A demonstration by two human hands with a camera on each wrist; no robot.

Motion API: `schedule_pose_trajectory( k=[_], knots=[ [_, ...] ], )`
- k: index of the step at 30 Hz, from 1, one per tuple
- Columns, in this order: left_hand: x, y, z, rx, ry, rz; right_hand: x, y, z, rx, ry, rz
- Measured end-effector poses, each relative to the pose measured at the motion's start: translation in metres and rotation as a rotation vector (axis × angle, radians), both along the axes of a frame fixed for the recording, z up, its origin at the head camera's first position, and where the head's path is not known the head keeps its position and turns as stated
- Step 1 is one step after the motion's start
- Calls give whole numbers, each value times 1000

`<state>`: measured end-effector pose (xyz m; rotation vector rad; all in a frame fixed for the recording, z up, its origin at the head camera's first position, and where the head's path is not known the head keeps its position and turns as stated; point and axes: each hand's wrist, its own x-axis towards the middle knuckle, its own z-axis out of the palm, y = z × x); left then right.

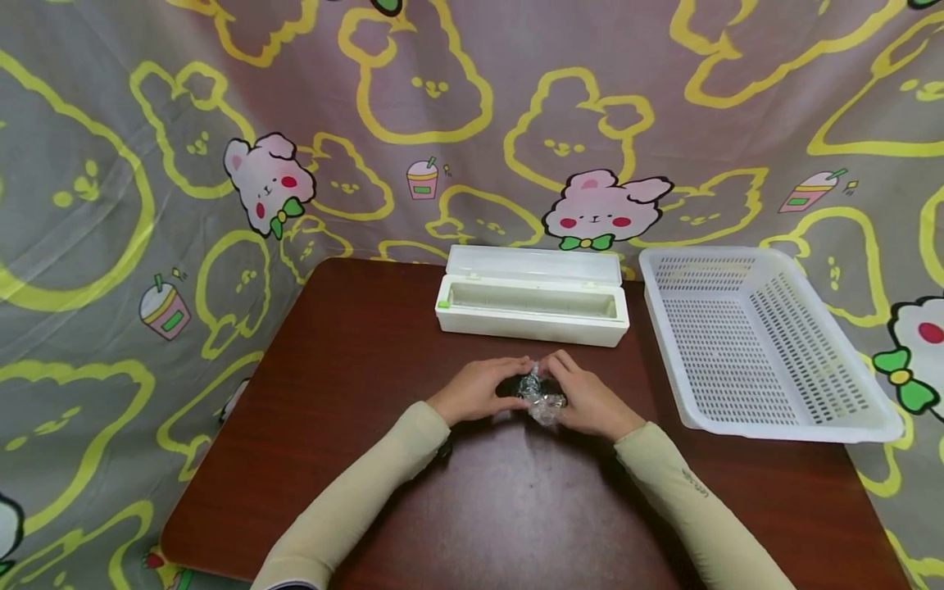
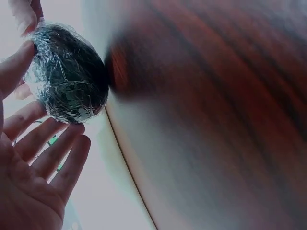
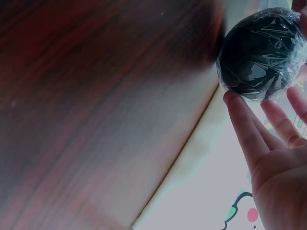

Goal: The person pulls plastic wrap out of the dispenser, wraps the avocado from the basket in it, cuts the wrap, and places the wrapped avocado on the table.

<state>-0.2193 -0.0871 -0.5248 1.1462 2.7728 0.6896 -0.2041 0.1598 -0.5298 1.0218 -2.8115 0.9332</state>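
A dark, rounded object (image 1: 529,387) in crinkled clear cling film (image 1: 546,409) sits between both hands over the middle of the table. In the left wrist view, the left hand (image 1: 483,389) has its thumb and upper fingers at the film near the top of the wrapped object (image 2: 67,76), with its other fingers spread along the side. From the opposite side, the right hand (image 1: 590,400) holds it, fingertips against the smooth wrapped surface (image 3: 256,55); its thumb is largely out of the right wrist view. The object's underside is close against the tabletop in both wrist views.
Behind the hands stands a long white box (image 1: 531,324), its clear-white lid (image 1: 534,264) raised and a green tab at its left end. A white perforated plastic basket (image 1: 686,401) is on the right. Patterned cloth (image 1: 472,123) hangs along the back of the brown table (image 1: 354,328).
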Motion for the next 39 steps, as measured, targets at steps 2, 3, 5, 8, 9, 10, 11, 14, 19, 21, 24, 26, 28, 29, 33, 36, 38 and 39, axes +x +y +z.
schedule_pose_trajectory(
  k=[2,3,5,8,9,10,11,14,19,21,24,26,28,29,33,36,38,39],
  knots=[
    [0,-1,-1,17,-5,1,0,0,1,4,8,-4],
    [-1,-1,-1,27,-9,2,0,-1,1,2,10,-5],
    [-1,-1,-2,43,-18,6,-1,-1,1,-1,13,-12],
    [-2,-1,0,51,-22,18,-2,-2,1,-8,4,-25],
    [-1,0,0,48,-26,26,-2,-2,0,-14,7,-24],
    [-1,0,0,43,-26,34,-2,-2,0,-14,7,-26],
    [-1,0,0,38,-27,40,-2,-2,0,-17,7,-26],
    [0,0,1,26,-42,47,-2,-2,0,-19,10,-26],
    [2,0,3,46,-73,13,-3,-2,1,-30,19,-31],
    [2,1,4,71,-85,4,-4,-2,2,-35,24,-32],
    [3,3,3,103,-87,15,-3,-3,2,-41,32,-30],
    [3,5,2,115,-80,31,-3,-3,1,-41,37,-30],
    [4,8,1,122,-73,50,-3,-4,1,-36,40,-34],
    [5,8,1,128,-75,57,-3,-4,1,-36,42,-34],
    [6,9,0,158,-96,73,-3,-5,1,-29,55,-44],
    [6,9,0,168,-119,85,-3,-6,1,-25,74,-57],
    [6,9,0,170,-136,94,-3,-7,1,-22,87,-66],
    [6,9,-1,171,-145,99,-3,-7,1,-19,93,-72]
  ],
)
